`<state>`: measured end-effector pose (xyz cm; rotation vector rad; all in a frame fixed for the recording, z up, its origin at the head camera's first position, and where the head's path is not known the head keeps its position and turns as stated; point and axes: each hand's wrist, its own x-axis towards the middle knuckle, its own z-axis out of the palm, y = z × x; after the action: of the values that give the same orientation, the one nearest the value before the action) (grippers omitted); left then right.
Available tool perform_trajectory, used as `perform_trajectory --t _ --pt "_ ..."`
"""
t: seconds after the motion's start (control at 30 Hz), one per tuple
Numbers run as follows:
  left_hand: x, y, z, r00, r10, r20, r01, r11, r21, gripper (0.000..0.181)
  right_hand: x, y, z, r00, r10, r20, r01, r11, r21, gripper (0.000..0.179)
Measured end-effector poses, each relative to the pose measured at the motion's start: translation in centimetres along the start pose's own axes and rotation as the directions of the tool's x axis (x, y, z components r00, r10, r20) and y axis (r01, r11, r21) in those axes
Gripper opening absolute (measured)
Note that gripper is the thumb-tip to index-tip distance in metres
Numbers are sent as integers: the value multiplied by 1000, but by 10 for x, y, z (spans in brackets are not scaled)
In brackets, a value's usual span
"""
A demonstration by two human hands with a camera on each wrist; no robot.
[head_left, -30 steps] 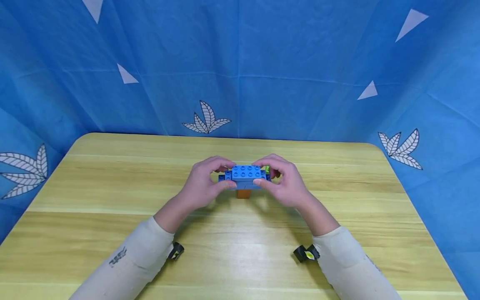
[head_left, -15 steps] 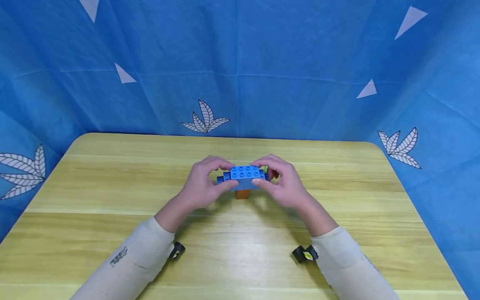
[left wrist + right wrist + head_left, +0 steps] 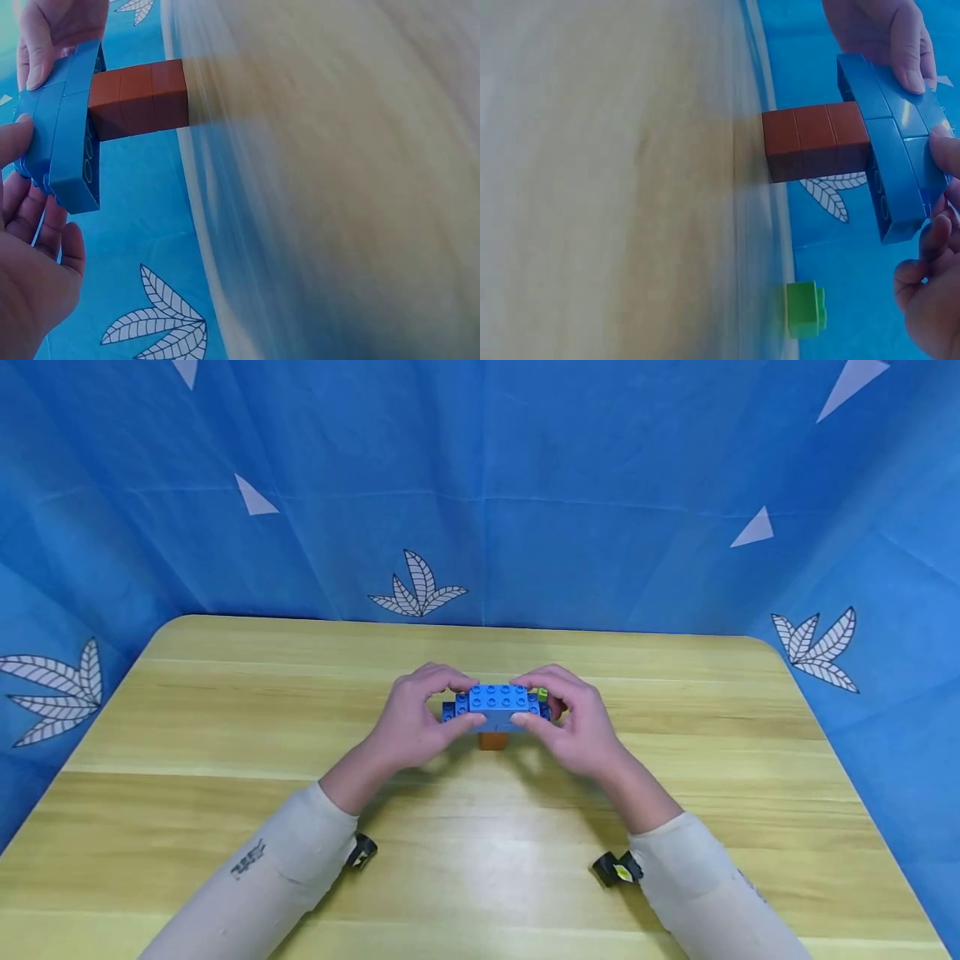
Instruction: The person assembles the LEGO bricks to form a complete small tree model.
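A structure of toy building bricks stands upright near the middle of the table, with stepped layers of blue bricks (image 3: 498,697) on a brown brick column (image 3: 492,741). In the left wrist view, the brown column (image 3: 139,100) reaches from the tabletop to the blue underside. My left hand (image 3: 420,714) grips the left end of the top blue brick, thumb on the near side and fingers behind. At the right end, my right hand (image 3: 573,718) pinches the same brick likewise. The far fingertips are partly hidden in the head view.
A small green brick (image 3: 803,310) sits on the wooden table (image 3: 262,710), behind the right hand in the head view. A blue patterned cloth (image 3: 525,460) hangs beyond the table's far edge.
Both hands keep hold of the top blue brick in nearly the same pose. The head view has shifted slightly; the structure itself shows no clear movement.
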<state>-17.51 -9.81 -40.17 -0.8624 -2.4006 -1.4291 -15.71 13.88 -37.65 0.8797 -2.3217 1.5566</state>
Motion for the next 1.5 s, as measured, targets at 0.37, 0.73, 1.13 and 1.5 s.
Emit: perform_trajectory --t 0.37,0.73,1.13,1.5 --pt "2 -1 -2 987 -150 51 148 988 37 44 2 -3 2 999 41 -18 -41 998 -43 31" --pt "1 -2 -2 972 -220 83 217 975 37 45 -6 50 -10 991 115 -75 -110 992 60 34" --pt "2 -1 2 943 -317 105 315 948 34 50 -9 87 -29 894 437 -98 -447 876 -182 47" --pt "3 -1 2 931 -350 102 351 936 9 50 -5 97 -23 878 470 -92 -469 805 -364 40"
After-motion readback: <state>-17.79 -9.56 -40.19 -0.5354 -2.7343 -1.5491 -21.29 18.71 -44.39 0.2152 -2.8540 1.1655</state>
